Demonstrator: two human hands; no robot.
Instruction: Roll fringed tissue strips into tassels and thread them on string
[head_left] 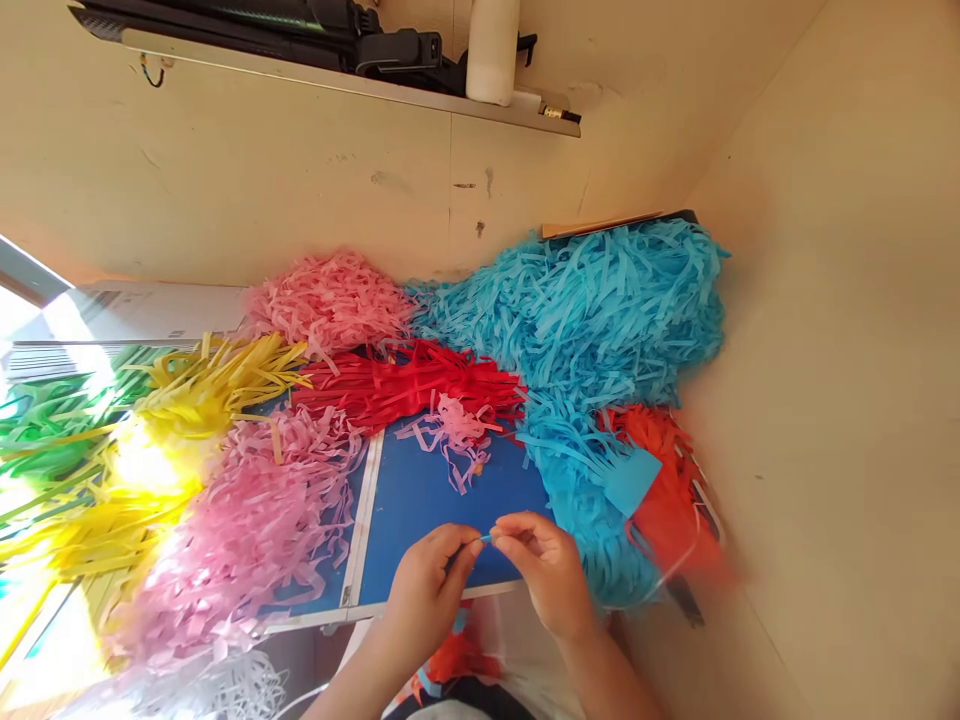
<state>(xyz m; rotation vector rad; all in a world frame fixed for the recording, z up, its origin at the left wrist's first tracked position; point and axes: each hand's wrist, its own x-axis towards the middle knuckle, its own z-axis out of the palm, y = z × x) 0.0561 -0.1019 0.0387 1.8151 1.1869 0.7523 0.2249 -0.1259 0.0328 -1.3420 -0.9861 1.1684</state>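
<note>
Near the front edge of the blue tabletop (457,490), my left hand (433,572) and my right hand (546,572) face each other with fingertips pinched. Between them shows a short, thin piece of blue paper strip (486,538), narrow as if twisted; most of it is hidden by my fingers. Just right of my right hand lies a heap of blue paper fringe (600,540), with one flat uncut blue piece (634,482) on it. A small tangle of pink paper strips (454,430) sits beyond my hands.
Red fringe (405,385), pink fringe (330,300), a large blue pile (607,300) and orange paper (667,490) surround the work area. Yellow fringe (202,390), green fringe (52,440) and lilac-pink strips (247,520) cover the left. A wall shelf (360,85) holds a white bottle (492,50).
</note>
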